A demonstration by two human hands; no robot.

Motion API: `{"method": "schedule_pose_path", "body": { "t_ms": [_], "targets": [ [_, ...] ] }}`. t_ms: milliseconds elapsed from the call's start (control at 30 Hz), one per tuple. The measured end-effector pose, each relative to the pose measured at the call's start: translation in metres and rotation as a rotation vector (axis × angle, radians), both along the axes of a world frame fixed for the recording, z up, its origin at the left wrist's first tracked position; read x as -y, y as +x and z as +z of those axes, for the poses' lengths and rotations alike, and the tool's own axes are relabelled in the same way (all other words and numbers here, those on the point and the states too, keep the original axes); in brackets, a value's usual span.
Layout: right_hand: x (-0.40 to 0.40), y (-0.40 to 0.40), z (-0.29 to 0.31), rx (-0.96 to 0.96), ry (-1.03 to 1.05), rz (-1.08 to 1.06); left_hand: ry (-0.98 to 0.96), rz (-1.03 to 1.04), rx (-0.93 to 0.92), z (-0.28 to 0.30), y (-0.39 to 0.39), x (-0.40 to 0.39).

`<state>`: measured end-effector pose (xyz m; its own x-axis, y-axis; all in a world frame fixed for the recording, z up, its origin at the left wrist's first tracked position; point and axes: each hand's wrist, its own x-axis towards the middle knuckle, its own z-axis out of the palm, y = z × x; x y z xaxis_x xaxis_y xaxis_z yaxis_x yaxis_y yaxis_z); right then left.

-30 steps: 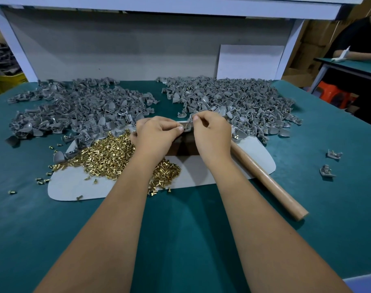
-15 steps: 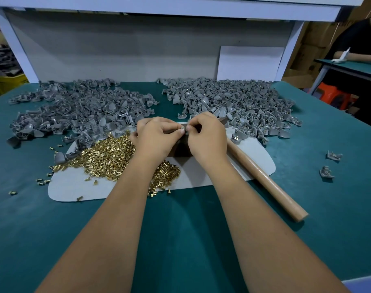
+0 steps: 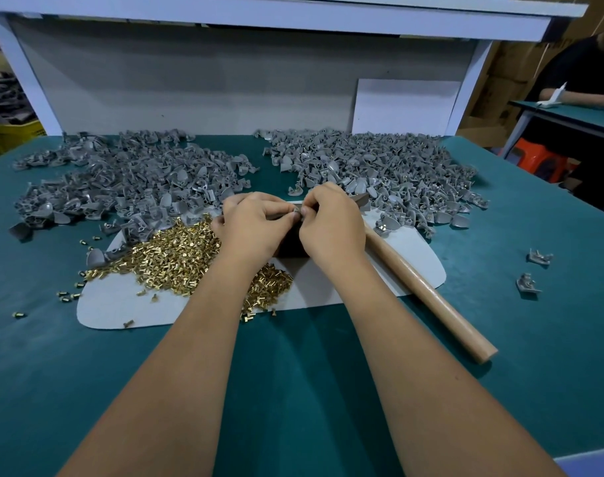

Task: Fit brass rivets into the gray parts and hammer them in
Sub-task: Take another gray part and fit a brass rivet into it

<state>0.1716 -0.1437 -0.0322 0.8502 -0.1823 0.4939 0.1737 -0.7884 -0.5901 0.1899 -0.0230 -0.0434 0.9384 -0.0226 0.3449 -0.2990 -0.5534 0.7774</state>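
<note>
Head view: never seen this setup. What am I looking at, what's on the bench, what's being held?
No machine here: a person works by hand, and the camera sits on their head, looking down. The left hand and right hand meet over a dark block, pinching one small gray part between the fingertips. On the green table lie two heaps of gray parts, a pile of brass rivets on a pale mat, and a wooden-handled hammer.
</note>
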Motion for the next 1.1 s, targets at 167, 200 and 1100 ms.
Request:
{"method": "schedule_pose_path", "body": {
  "t_ms": [167,200,1100],
  "targets": [
    [-0.001,0.002,0.001,-0.010,-0.024,-0.015,0.015,0.027,0.008,-0.002,0.001,0.001],
    [-0.001,0.002,0.001,-0.007,-0.033,-0.015,0.038,0.048,0.017,-0.002,0.001,0.002],
    [0.016,-0.004,0.006,0.032,0.325,-0.021,0.008,0.036,-0.014,-0.003,0.000,0.001]
  ]
}}
